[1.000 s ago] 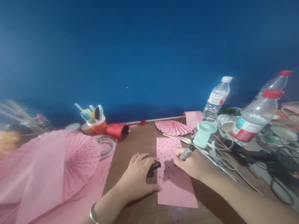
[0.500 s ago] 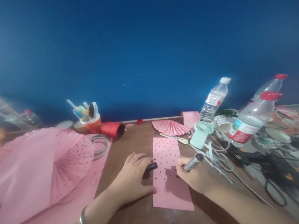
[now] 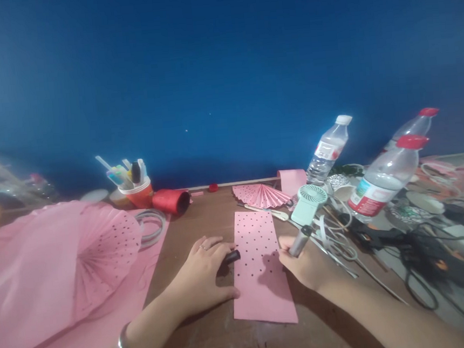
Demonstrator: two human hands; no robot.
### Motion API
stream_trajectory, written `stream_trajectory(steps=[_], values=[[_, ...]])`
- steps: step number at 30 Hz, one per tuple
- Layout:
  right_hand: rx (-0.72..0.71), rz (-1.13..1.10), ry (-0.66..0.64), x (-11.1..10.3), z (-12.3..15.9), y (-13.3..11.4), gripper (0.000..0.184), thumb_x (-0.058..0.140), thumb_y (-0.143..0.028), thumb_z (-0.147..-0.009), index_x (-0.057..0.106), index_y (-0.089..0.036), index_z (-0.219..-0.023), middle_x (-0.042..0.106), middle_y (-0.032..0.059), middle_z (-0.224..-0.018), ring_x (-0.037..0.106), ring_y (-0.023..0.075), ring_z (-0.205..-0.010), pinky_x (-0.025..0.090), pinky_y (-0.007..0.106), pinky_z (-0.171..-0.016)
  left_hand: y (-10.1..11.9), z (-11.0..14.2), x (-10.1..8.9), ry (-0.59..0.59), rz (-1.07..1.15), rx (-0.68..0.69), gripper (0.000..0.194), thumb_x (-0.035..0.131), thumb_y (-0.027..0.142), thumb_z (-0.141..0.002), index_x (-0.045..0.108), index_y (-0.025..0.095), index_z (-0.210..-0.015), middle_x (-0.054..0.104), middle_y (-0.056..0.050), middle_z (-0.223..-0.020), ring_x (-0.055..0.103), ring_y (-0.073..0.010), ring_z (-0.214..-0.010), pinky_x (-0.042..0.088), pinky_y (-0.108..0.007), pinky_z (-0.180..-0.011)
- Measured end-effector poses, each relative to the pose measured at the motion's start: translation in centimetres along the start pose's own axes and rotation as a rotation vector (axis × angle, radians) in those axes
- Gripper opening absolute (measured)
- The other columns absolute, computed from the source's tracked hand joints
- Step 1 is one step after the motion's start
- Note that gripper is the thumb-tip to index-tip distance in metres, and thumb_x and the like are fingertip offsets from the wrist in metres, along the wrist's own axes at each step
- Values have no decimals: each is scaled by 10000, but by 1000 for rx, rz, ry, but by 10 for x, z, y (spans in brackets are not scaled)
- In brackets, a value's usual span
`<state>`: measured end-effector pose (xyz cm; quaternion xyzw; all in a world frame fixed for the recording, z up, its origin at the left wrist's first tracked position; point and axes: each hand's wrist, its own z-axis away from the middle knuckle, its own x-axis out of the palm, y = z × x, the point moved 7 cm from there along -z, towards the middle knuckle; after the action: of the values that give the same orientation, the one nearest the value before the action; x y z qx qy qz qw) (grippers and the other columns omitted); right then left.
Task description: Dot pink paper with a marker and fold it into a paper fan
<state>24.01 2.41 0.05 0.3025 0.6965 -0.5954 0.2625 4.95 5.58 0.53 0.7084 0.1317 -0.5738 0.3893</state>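
Observation:
A strip of pink paper point(image 3: 262, 296) lies lengthwise in front of me, its upper part covered in rows of black dots. My right hand point(image 3: 305, 262) grips a grey marker point(image 3: 301, 240) at the strip's right edge; the fingers hide its tip and a shadow falls on the paper. On the other side rests my left hand point(image 3: 204, 276), thumb at the strip's left edge. A black marker cap point(image 3: 231, 257) sticks out from under its index finger, apparently held there.
Behind the strip lie a cutter knife point(image 3: 278, 214), a dotted folded paper fan point(image 3: 262, 195) and a mint handheld fan point(image 3: 308, 205). Bottles point(image 3: 385, 182) and cables crowd the right. Leftward are a red cup of pens point(image 3: 136, 196), a red roll point(image 3: 171, 201) and large pink pleated paper point(image 3: 108, 250).
My right hand has shifted slightly right, off the dotted area to the strip's edge, and the marker stands steeper. The whole view has shifted a little; my left hand stays by the strip.

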Motion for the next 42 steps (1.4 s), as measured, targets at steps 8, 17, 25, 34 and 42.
stream_trajectory(steps=[8, 17, 25, 34, 42], values=[[-113, -119, 55, -11, 14, -12, 251, 389, -174, -719, 230, -200, -527, 272, -55, -476, 313, 89, -447, 237, 221, -441, 0, 0, 0, 1, -7, 15, 698, 635, 499, -560, 428, 262, -1183, 465, -39, -1226, 311, -279, -1196, 171, -466, -1016], [-201, 124, -107, 13, 28, -44, 284, 420, -138, -620, 168, -182, -495, 243, -45, -453, 257, 79, -415, 159, 223, -405, 2, 0, 0, -7, -18, 22, 698, 648, 481, -558, 423, 264, -1181, 474, -34, -1217, 317, -273, -1191, 168, -462, -1015], [-146, -133, 29, -1, 23, -28, 270, 380, -255, -761, 276, -202, -517, 336, -42, -466, 350, 93, -437, 266, 213, -428, 3, 1, -1, 16, -11, 32, 687, 639, 504, -568, 425, 260, -1173, 467, -46, -1216, 319, -268, -1187, 193, -449, -1006], [-141, -97, -48, 12, 15, -47, 302, 429, -211, -712, 238, -191, -479, 259, -59, -421, 251, 71, -386, 196, 210, -393, 3, 1, -2, 26, -25, 37, 683, 650, 485, -562, 434, 251, -1166, 480, -60, -1190, 334, -272, -1175, 216, -442, -991], [-112, -328, -122, 12, 25, -61, 133, 439, -249, -768, 434, -187, -650, 430, -47, -526, 393, 83, -470, 297, 188, -439, 4, 1, -2, 47, -17, 54, 675, 624, 528, -580, 440, 241, -1162, 496, -69, -1159, 345, -275, -1160, 245, -433, -969]])
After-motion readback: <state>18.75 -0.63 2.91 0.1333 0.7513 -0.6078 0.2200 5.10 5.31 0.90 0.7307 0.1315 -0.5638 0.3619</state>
